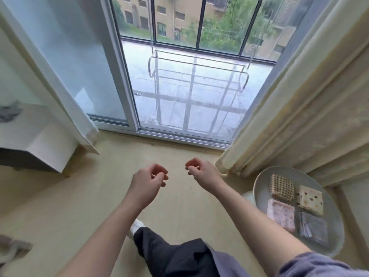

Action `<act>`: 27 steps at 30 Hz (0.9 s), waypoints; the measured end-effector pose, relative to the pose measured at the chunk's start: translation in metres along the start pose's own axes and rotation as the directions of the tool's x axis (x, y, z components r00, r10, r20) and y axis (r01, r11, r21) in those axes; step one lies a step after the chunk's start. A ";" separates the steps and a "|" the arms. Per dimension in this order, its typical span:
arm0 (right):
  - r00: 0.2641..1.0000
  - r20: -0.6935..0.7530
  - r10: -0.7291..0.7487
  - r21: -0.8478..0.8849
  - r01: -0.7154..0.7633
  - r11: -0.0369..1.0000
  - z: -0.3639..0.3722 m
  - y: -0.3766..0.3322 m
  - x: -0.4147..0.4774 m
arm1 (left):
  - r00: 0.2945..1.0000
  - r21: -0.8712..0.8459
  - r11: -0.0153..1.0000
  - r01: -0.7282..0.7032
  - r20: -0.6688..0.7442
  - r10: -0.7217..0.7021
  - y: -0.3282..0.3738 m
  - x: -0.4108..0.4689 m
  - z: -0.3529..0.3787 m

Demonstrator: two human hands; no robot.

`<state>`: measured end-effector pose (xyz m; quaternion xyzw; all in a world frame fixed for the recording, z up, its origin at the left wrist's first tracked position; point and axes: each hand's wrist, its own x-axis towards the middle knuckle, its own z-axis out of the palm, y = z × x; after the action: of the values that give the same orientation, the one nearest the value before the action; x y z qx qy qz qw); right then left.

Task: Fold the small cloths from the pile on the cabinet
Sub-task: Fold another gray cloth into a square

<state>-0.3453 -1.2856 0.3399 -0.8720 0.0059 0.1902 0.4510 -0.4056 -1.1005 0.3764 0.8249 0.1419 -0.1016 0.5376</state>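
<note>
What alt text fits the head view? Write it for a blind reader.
The left hand and right hand hang loosely curled and empty above a floor, facing a sliding glass door. Four folded cloths lie on a round table at right.

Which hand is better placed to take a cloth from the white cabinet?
Probably the left: the left hand is empty and on the side of the cabinet, where a grey cloth lies; the right hand is farther away.
</note>
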 end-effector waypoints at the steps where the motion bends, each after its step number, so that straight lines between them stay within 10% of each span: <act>1: 1.000 0.000 -0.018 -0.002 0.018 1.000 0.018 -0.018 0.016 | 1.000 -0.009 1.000 -0.009 -0.023 0.009 -0.008 0.015 -0.022; 27: 0.991 -0.053 0.124 0.175 -0.113 0.978 0.451 -0.434 0.329 | 0.990 0.081 0.993 0.084 0.109 -0.093 -0.204 0.362 -0.608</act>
<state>-0.1088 -0.6190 0.3347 -0.8336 0.0887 0.1875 0.5120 -0.1270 -0.4208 0.3291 0.8307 0.1439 -0.1773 0.5078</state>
